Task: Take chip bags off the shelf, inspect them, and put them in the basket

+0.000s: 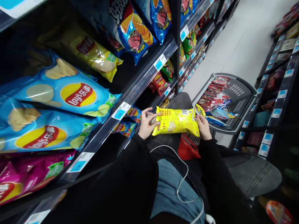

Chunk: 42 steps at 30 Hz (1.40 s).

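Pinching the end of a yellow packet (175,123) from one side, the left hand (147,125) has its thumb and forefinger bent close together on the wrapper, the other fingers loosely spread. The right hand (203,127) grips the opposite end, thumb pressed over the front, its fingers curled in and partly hidden. Between them the packet lies nearly level above the lap, glossy and bright yellow, plump yet creased, with crimped, saw-toothed ends. Red lettering covers its left part, a barcode sits near the top edge toward the right, and a pale picture of the food shows low in the middle. Below it are a red object (188,148) and a white cable (178,183) looping over a blue-grey shirt (177,199). Just beyond the right hand stands a grey basket (238,85) holding red, white and blue packs (217,96). To the left, a shelf (140,84) with price tags carries blue chip bags (77,93) and a purple bag (32,174).
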Available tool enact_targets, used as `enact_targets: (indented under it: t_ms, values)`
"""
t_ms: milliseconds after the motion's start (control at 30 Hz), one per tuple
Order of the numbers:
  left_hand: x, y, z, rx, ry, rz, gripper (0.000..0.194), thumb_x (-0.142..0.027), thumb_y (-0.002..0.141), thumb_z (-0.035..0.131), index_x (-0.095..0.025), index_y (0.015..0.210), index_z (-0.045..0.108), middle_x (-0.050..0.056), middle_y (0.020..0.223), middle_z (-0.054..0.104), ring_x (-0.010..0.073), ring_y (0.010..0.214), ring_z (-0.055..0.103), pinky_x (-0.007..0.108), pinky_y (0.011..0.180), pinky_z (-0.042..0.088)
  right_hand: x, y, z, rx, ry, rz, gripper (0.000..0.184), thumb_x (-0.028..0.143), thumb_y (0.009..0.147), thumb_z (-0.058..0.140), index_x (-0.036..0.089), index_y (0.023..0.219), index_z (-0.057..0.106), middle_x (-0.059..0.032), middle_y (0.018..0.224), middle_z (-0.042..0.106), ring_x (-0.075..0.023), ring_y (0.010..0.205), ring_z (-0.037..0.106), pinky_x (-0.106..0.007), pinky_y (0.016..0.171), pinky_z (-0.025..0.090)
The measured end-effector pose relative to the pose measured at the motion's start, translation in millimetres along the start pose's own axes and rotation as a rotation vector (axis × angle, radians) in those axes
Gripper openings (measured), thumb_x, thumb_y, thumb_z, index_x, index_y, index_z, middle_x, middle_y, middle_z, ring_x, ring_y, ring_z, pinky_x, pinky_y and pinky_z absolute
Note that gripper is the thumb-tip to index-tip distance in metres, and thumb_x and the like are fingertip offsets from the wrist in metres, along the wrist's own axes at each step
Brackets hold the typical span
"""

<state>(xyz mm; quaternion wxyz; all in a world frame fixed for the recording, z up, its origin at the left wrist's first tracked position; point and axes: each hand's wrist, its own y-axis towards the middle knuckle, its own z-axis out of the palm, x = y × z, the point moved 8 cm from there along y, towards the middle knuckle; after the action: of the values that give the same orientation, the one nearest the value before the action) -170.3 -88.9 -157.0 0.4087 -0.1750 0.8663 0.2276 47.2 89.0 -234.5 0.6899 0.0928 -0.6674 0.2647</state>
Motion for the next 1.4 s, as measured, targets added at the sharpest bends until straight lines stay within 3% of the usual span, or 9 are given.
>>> enact_targets:
  t_ms: [167, 333, 500, 667, 767, 933, 1133, 1267, 1400]
  values:
    - [-39.9, 19.2, 8.8, 0.248, 0.185, 0.428, 0.034, -0.032, 0.084, 0.056, -0.019, 0.116, 0.057, 0.012, 0.131, 0.050, 0.0264, 0.130, 0.035, 0.050, 0.104, 0.036, -6.5, 1.1, -0.8, 0.022, 0.064, 0.097, 0.041, 0.058, 0.064, 0.063, 0.021, 0.067, 0.045, 0.0043, 0.057, 0.045, -0.0099, 0.049, 0.038, -0.024, 0.047, 0.033]
    - [-41.7, 23.3, 19.6, 0.285, 0.363, 0.539, 0.031, -0.024, 0.087, 0.049, -0.015, 0.115, 0.056, 0.013, 0.121, 0.058, 0.0237, 0.122, 0.048, 0.044, 0.098, 0.045, -6.6, 1.4, -2.8, -0.005, 0.025, 0.047, 0.039, 0.058, 0.068, 0.059, 0.021, 0.068, 0.043, 0.0039, 0.059, 0.044, -0.0107, 0.051, 0.039, -0.025, 0.049, 0.034]
    - [-41.4, 22.5, 24.9, 0.356, 0.487, 0.530, 0.027, -0.020, 0.089, 0.042, -0.014, 0.107, 0.061, 0.012, 0.110, 0.064, 0.0214, 0.105, 0.059, 0.040, 0.093, 0.049, 11.0, 1.8, -8.2, -0.047, -0.133, -0.123, 0.036, 0.056, 0.075, 0.051, 0.021, 0.070, 0.044, 0.0027, 0.063, 0.044, -0.0118, 0.056, 0.041, -0.025, 0.054, 0.036]
    - [-51.9, 28.1, 21.0, 0.436, 0.514, 0.506, 0.024, -0.016, 0.087, 0.040, -0.016, 0.092, 0.064, 0.011, 0.093, 0.062, 0.0222, 0.093, 0.053, 0.039, 0.082, 0.047, 27.8, 0.7, -15.1, -0.025, -0.271, -0.253, 0.031, 0.050, 0.082, 0.047, 0.020, 0.073, 0.046, 0.0009, 0.067, 0.048, -0.0130, 0.062, 0.044, -0.025, 0.057, 0.038]
    - [-53.0, 31.3, 23.0, 0.513, 0.518, 0.475, 0.023, -0.012, 0.085, 0.040, -0.017, 0.088, 0.063, 0.010, 0.093, 0.058, 0.0220, 0.089, 0.045, 0.038, 0.078, 0.042, 22.3, 2.7, -19.0, 0.007, -0.253, -0.224, 0.033, 0.052, 0.080, 0.048, 0.021, 0.071, 0.045, 0.0024, 0.063, 0.046, -0.0118, 0.057, 0.042, -0.023, 0.053, 0.036]
    - [-51.5, 30.3, 32.5, 0.638, 0.592, 0.461, 0.022, -0.012, 0.085, 0.040, -0.019, 0.090, 0.061, 0.009, 0.096, 0.055, 0.0210, 0.084, 0.043, 0.035, 0.074, 0.039, 2.3, 7.5, -13.9, 0.155, -0.146, -0.059, 0.034, 0.053, 0.074, 0.055, 0.020, 0.069, 0.047, 0.0042, 0.060, 0.046, -0.0105, 0.053, 0.041, -0.023, 0.050, 0.036]
    - [-64.4, 19.3, 37.8, 0.579, 0.815, 0.447, 0.014, -0.019, 0.083, 0.047, -0.015, 0.090, 0.058, 0.011, 0.094, 0.054, 0.0235, 0.086, 0.047, 0.036, 0.072, 0.041, -3.1, 10.0, -14.5, 0.147, -0.257, -0.001, 0.028, 0.046, 0.072, 0.054, 0.019, 0.066, 0.051, 0.0028, 0.057, 0.051, -0.0119, 0.053, 0.045, -0.023, 0.049, 0.036]
    - [-62.3, 11.6, 37.9, 0.524, 0.791, 0.364, 0.012, -0.014, 0.078, 0.048, -0.014, 0.087, 0.056, 0.012, 0.097, 0.051, 0.0240, 0.087, 0.047, 0.037, 0.075, 0.043, 17.8, 2.3, -17.3, -0.017, -0.443, -0.146, 0.024, 0.039, 0.076, 0.050, 0.019, 0.064, 0.053, 0.0008, 0.058, 0.054, -0.0135, 0.056, 0.046, -0.025, 0.052, 0.037]
    - [-51.6, 7.6, 38.6, 0.476, 0.628, 0.326, 0.014, -0.016, 0.086, 0.040, -0.015, 0.090, 0.054, 0.011, 0.096, 0.050, 0.0224, 0.090, 0.048, 0.038, 0.081, 0.045, 43.2, -9.5, -14.9, -0.111, -0.551, -0.274, 0.019, 0.032, 0.080, 0.048, 0.018, 0.070, 0.057, -0.0012, 0.063, 0.059, -0.0157, 0.059, 0.051, -0.028, 0.058, 0.040]
